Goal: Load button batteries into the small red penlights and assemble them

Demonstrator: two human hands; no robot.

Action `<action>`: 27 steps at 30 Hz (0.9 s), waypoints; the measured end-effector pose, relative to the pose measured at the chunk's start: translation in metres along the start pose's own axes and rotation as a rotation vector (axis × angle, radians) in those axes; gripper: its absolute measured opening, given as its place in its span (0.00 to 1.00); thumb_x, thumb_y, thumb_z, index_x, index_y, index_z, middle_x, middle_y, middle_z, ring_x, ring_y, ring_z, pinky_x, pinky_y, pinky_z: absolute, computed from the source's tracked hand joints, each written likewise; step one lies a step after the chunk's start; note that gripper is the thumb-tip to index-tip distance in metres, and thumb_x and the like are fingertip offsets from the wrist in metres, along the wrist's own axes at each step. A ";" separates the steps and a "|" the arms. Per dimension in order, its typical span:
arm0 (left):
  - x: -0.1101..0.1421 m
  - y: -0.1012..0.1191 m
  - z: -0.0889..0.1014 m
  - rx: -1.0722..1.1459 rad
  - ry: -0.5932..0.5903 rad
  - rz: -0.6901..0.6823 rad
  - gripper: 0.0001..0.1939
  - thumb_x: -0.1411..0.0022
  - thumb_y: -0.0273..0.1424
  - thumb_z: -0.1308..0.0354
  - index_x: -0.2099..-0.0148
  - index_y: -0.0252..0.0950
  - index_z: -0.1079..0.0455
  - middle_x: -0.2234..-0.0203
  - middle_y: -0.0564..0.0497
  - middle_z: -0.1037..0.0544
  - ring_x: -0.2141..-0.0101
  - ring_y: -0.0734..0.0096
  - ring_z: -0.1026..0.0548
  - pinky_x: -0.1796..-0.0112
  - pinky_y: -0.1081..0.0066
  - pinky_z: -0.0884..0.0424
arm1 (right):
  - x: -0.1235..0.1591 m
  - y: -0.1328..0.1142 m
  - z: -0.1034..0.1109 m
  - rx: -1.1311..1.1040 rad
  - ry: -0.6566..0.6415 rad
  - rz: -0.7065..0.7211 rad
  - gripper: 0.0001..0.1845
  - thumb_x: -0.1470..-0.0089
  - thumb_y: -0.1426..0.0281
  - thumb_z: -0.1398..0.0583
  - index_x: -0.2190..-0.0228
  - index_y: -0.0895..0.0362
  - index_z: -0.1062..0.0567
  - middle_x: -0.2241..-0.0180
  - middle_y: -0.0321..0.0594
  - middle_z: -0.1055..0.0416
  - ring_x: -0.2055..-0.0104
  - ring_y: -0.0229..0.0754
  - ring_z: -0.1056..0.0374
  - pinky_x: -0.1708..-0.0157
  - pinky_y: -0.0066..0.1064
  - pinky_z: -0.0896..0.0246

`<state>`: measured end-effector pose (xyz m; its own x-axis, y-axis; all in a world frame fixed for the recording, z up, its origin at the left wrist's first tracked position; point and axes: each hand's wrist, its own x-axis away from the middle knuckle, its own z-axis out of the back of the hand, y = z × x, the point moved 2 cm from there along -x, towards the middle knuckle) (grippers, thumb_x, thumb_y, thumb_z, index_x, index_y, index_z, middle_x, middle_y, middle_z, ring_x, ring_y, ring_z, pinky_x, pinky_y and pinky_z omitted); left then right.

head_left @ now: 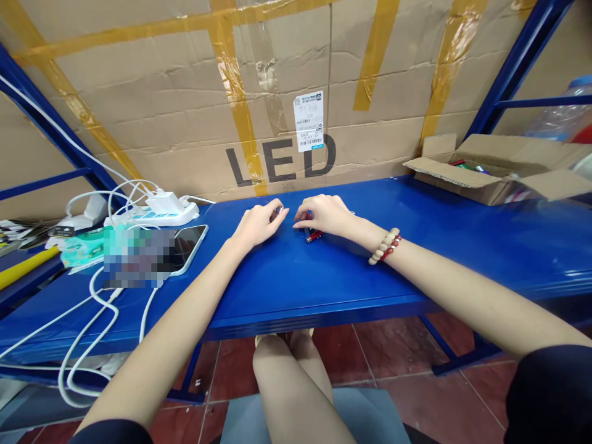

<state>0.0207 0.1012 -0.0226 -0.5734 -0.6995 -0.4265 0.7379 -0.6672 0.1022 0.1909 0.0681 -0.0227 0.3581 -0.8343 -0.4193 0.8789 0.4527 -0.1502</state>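
Blue table [277, 274], taped cardboard [176, 111] — left fingers [274, 203] grip something small [277, 212], right fingers' [307, 205] hold unclear.

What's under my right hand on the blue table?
Part of a small red item shows just below your right hand, against the blue table. Its full shape, and whatever else the hand covers, can't be seen.

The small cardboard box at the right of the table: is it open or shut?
Open: the cardboard box has its flaps folded outward, and small red and green items show inside.
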 end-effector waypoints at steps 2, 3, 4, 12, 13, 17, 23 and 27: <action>0.000 0.000 0.000 0.005 0.005 -0.008 0.18 0.37 0.45 0.61 0.61 0.38 0.38 0.77 0.55 0.29 0.74 0.72 0.31 0.75 0.75 0.47 | 0.000 0.000 -0.001 0.003 0.004 0.009 0.11 0.52 0.60 0.39 0.69 0.53 0.24 0.69 0.32 0.29 0.66 0.35 0.36 0.76 0.26 0.57; 0.000 0.000 -0.001 0.004 0.008 -0.011 0.18 0.37 0.45 0.61 0.61 0.38 0.38 0.76 0.55 0.29 0.74 0.72 0.31 0.75 0.75 0.47 | 0.000 0.000 -0.001 0.002 0.005 0.006 0.11 0.52 0.60 0.39 0.69 0.53 0.24 0.69 0.32 0.29 0.66 0.34 0.36 0.76 0.26 0.57; 0.000 0.000 -0.001 0.002 0.008 -0.013 0.18 0.37 0.45 0.61 0.61 0.38 0.38 0.76 0.55 0.28 0.73 0.71 0.31 0.75 0.75 0.47 | 0.001 0.000 -0.001 -0.003 0.006 0.001 0.11 0.52 0.60 0.39 0.69 0.53 0.24 0.69 0.32 0.29 0.67 0.34 0.36 0.76 0.26 0.57; 0.002 0.007 0.005 0.042 0.007 0.002 0.18 0.36 0.45 0.60 0.57 0.38 0.38 0.72 0.53 0.27 0.70 0.69 0.29 0.72 0.74 0.43 | 0.002 0.002 -0.003 -0.032 -0.010 0.009 0.13 0.51 0.57 0.41 0.68 0.52 0.24 0.68 0.33 0.30 0.68 0.34 0.37 0.75 0.26 0.55; 0.002 0.008 0.006 0.064 -0.002 0.000 0.18 0.36 0.45 0.60 0.57 0.38 0.38 0.72 0.53 0.27 0.70 0.69 0.29 0.72 0.74 0.43 | 0.002 0.002 -0.004 -0.040 -0.013 0.024 0.13 0.50 0.57 0.41 0.67 0.51 0.24 0.66 0.33 0.31 0.67 0.33 0.37 0.74 0.25 0.54; 0.003 0.012 0.008 0.089 -0.044 -0.059 0.17 0.37 0.45 0.57 0.56 0.39 0.39 0.70 0.53 0.26 0.70 0.70 0.28 0.71 0.75 0.41 | 0.002 0.001 -0.007 -0.004 -0.059 0.039 0.11 0.49 0.58 0.42 0.71 0.49 0.24 0.65 0.31 0.31 0.67 0.32 0.37 0.76 0.25 0.56; 0.005 0.011 0.010 0.029 -0.058 -0.058 0.16 0.37 0.44 0.56 0.56 0.40 0.37 0.67 0.53 0.26 0.65 0.68 0.28 0.70 0.75 0.40 | 0.004 -0.006 0.003 0.023 -0.067 -0.036 0.12 0.50 0.57 0.42 0.69 0.51 0.26 0.67 0.31 0.30 0.66 0.34 0.35 0.75 0.25 0.54; 0.006 0.008 0.010 0.048 -0.046 -0.061 0.17 0.38 0.45 0.56 0.57 0.40 0.36 0.66 0.54 0.26 0.65 0.67 0.28 0.70 0.74 0.40 | 0.003 -0.008 0.005 0.066 -0.089 -0.128 0.13 0.51 0.54 0.43 0.71 0.49 0.25 0.69 0.32 0.29 0.66 0.37 0.34 0.75 0.26 0.54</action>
<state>0.0190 0.0890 -0.0153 -0.6330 -0.6678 -0.3916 0.6840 -0.7194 0.1209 0.1865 0.0605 -0.0187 0.2659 -0.9095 -0.3195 0.9367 0.3220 -0.1373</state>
